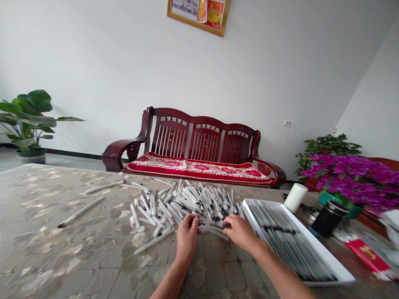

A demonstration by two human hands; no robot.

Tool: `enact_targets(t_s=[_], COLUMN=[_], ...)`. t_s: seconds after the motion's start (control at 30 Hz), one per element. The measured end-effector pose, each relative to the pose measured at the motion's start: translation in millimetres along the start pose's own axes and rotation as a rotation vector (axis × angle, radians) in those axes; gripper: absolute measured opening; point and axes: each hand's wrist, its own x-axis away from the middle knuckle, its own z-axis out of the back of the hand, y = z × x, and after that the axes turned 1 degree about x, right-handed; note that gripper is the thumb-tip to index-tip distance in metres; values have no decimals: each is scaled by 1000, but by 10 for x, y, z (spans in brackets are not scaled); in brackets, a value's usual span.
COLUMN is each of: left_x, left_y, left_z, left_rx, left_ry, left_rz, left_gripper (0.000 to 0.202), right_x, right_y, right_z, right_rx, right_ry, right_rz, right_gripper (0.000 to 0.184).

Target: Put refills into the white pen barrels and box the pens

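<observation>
Left hand (188, 226) and right hand (238, 230) each pinching an end of a dark pen (212, 225); looks like the two-handed fiddly step, so next move calls for steady fingertips imo; pile (193, 195) just beyond, tray (321, 249) to the right

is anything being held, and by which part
A thin dark stick: the left hand seems to pinch its left end, the right hand its right end; whether it is one piece cannot be told.

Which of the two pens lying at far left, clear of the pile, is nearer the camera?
The pen with its dark tip pointing lower left; the other pen lies farther back, higher in the picture.
</observation>
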Motion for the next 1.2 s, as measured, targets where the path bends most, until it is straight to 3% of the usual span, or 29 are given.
enact_targets(t_s=[0.17, 0.33, 0.43, 0.53, 0.63, 0.73, 0.9, 0.97, 1.1, 1.2], left_x=[65, 72, 62, 51, 52, 46, -21, -47, -80, -112], left_y=[33, 9, -28, -48, -35, -28, -67, -63, -3, 45], left_z=[-5, -23, -32, -50, -62, -62, -60, -54, -22, 6], left_rx=[-71, -166, -197, -135, 41, 209, 436, 467, 496, 556], left_ry=[-87, -137, -170, -202, -326, -431, -360, -337, -155, 35], left_rz=[13, -2, -20, 43, 188, 314, 405, 403, 378, 351], left_gripper=[8, 9, 19, 33, 53, 58, 48, 48, 41, 24], right_x=[72, 53, 24, -17, -42, -30, -13, -59, -230, -296], right_y=[-165, -211, -258, -358, -511, -665, -733, -650, -344, -180], right_z=[-92, -81, -80, -84, -91, -102, -162, -192, -208, -196], right_rx=[202, 276, 192, 10, -112, -156, -270, -380, -512, -328], right_ry=[-28, -47, 15, 172, 340, 374, 346, 325, 341, 184], right_rz=[7, -25, -64, -59, 75, 274, 384, 347, -33, -196], right_gripper=[17, 20, 16, 11, 13, 26, 43, 45, 40, 27])
